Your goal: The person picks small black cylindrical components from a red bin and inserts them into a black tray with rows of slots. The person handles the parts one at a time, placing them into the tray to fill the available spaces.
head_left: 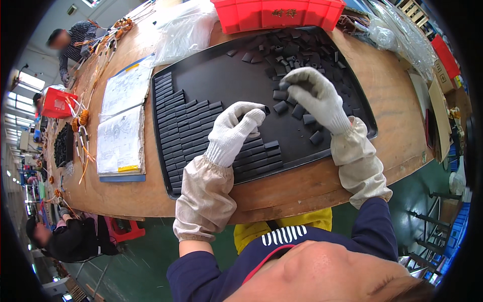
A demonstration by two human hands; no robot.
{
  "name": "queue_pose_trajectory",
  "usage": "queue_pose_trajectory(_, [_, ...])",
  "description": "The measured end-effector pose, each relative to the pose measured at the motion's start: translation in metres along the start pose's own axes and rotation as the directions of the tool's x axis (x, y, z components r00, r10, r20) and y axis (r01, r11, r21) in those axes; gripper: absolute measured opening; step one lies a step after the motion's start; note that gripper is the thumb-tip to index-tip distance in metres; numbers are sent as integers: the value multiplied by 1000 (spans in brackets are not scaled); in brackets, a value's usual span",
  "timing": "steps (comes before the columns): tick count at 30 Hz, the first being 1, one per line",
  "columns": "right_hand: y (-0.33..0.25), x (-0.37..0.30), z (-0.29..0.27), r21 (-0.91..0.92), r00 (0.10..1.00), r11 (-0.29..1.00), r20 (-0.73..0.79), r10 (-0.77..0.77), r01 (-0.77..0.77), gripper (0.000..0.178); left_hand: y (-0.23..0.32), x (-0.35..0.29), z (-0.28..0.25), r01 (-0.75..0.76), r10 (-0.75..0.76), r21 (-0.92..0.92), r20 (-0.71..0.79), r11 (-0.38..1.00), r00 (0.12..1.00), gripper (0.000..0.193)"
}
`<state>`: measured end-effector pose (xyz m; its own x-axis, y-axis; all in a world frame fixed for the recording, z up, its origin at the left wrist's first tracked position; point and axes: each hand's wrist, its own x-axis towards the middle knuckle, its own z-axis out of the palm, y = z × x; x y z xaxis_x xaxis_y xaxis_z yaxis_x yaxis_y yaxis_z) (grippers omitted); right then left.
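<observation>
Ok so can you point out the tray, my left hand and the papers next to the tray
Tray (216, 78): head view, on its bare floor.
Left hand (233, 127): head view, on the middle of the hand.
Papers (119, 141): head view, on the lower page.

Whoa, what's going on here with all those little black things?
A person's left hand, in a white knitted glove, pinches one short black tube. The right hand, gloved the same way, has a small dark piece in its grip. Both are over a big black rectangular tray on a brown wooden table. On the tray's left side, black pieces lie in neat rows; toward the right, others sit in a loose, jumbled heap.
</observation>
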<state>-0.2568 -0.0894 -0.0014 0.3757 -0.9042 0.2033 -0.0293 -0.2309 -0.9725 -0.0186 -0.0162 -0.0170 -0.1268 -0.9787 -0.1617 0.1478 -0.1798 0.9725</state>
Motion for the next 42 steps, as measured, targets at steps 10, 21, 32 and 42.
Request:
queue_pose_trajectory(10, [-3,-8,13,-454,854,726,223,-469,517,30,4,0,4,27,-30,109,29,994,999,35])
queue_pose_trajectory(21, [0,-9,22,-425,848,734,225,-481,529,24,8,-2,3,67,-70,59,56,996,996,42])
queue_pose_trajectory(32, [21,1,2,-392,968,888,30,-248,240,15,-2,-3,14,-443,357,880,364,171,861,27])
queue_pose_trajectory(42, [36,4,2,-502,956,819,62,-288,279,15,-9,2,5,-460,320,864,386,203,865,25])
